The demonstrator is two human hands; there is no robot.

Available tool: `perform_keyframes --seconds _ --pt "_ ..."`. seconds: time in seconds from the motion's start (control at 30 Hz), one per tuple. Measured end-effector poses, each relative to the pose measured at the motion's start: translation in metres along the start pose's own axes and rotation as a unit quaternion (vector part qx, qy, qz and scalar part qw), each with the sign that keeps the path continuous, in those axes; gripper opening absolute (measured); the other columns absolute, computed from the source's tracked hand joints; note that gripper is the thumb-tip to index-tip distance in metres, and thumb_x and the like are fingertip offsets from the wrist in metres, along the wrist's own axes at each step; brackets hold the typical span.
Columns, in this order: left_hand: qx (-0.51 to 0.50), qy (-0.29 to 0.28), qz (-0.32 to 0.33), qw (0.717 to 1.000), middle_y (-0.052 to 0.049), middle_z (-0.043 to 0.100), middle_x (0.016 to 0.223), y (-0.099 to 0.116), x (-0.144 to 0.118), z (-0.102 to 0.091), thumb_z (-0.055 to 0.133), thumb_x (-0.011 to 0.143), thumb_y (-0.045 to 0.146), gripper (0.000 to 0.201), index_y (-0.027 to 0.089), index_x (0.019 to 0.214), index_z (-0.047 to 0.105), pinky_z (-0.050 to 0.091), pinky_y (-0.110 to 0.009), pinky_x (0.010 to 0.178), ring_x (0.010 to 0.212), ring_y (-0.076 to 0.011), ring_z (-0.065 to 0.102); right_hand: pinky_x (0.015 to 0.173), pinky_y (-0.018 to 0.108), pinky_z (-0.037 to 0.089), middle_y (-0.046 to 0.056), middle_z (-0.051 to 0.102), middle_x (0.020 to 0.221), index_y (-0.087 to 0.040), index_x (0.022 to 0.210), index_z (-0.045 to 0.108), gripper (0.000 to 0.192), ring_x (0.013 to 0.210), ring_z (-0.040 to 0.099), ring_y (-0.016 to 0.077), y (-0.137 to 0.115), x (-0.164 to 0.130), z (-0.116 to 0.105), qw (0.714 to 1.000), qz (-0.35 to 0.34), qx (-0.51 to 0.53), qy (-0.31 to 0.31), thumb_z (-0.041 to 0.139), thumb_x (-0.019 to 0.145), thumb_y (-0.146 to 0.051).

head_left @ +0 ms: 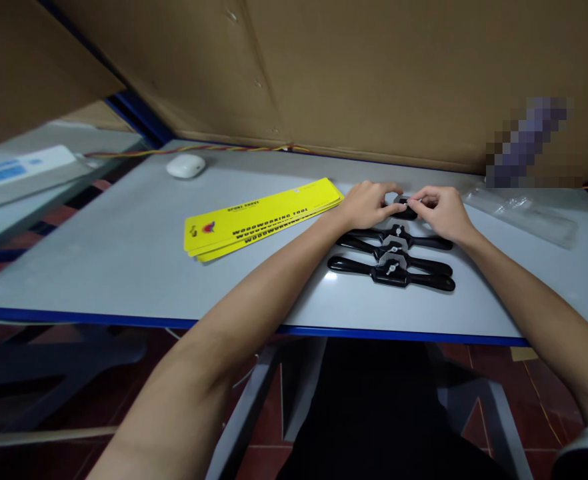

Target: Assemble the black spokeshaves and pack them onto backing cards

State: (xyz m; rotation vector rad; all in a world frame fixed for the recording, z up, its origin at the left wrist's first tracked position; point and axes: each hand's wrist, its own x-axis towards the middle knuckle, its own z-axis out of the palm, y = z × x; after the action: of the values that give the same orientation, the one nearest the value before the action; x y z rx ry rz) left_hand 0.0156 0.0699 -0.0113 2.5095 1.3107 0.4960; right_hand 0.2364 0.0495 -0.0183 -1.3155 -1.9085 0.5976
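Note:
A black spokeshave (405,213) lies between my hands at the far end of a row, its handles mostly hidden by them. My left hand (367,205) grips its left side, thumb and forefinger curled round the body. With thumb and fingertips closed, my right hand (441,208) pinches a small bright screw at the middle of the same tool. Nearer to me lie three more black spokeshaves, one behind another: the nearest (391,273), the middle one (394,252) and the farthest (399,233). Each shows a small silver fastener at its centre.
Left of the tools, yellow printed cards (254,223) lie in a fanned stack. A white computer mouse (186,166) sits farther back. Clear plastic bags (529,217) rest at the right. Cardboard (374,80) walls the desk's back, where a twisted wire (234,148) runs.

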Motion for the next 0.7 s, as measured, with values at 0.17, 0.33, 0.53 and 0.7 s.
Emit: perform_keyframes --seconds 0.17,0.33,0.53,0.7 --pt "-0.002 0.002 -0.004 1.0 -0.012 0.084 0.103 -0.001 0.001 0.0 0.05 0.11 0.053 0.056 0.019 0.147 0.073 0.05 -0.037 0.093 0.103 -0.0308 0.075 0.064 0.035 0.042 0.001 0.068 0.066 -0.021 0.08 0.075 0.021 0.061 0.056 0.0174 0.0 0.001 -0.001 1.0 -0.001 0.01 -0.011 0.077 0.087 -0.041" --pt "0.009 0.009 -0.012 1.0 -0.012 0.084 0.11 0.002 0.001 0.0 0.048 0.112 0.049 0.053 0.02 0.148 0.072 0.05 -0.038 0.094 0.107 -0.0308 0.075 0.062 0.034 0.039 0.001 0.066 0.065 -0.021 0.078 0.073 0.032 0.061 0.053 0.0165 0.001 0.001 -0.001 1.0 -0.005 0.004 -0.022 0.081 0.085 -0.051" --pt "0.019 0.008 -0.05 0.999 -0.014 0.084 0.114 0.01 0.002 0.0 0.051 0.112 0.054 0.054 0.02 0.148 0.072 0.05 -0.039 0.096 0.115 -0.0344 0.075 0.064 0.034 0.04 -0.003 0.064 0.067 -0.02 0.107 0.079 0.032 0.06 0.053 0.0159 0.001 0.002 -0.001 0.998 -0.012 0.031 -0.046 0.081 0.084 -0.043" --pt "0.022 0.021 -0.06 0.998 -0.015 0.083 0.114 0.011 0.004 0.002 0.053 0.11 0.058 0.055 0.02 0.144 0.075 0.051 -0.04 0.096 0.117 -0.0353 0.074 0.065 0.034 0.04 -0.004 0.062 0.066 -0.02 0.111 0.08 0.033 0.061 0.051 0.0157 -0.001 0.002 -0.001 0.998 -0.013 0.027 -0.062 0.079 0.086 -0.042"
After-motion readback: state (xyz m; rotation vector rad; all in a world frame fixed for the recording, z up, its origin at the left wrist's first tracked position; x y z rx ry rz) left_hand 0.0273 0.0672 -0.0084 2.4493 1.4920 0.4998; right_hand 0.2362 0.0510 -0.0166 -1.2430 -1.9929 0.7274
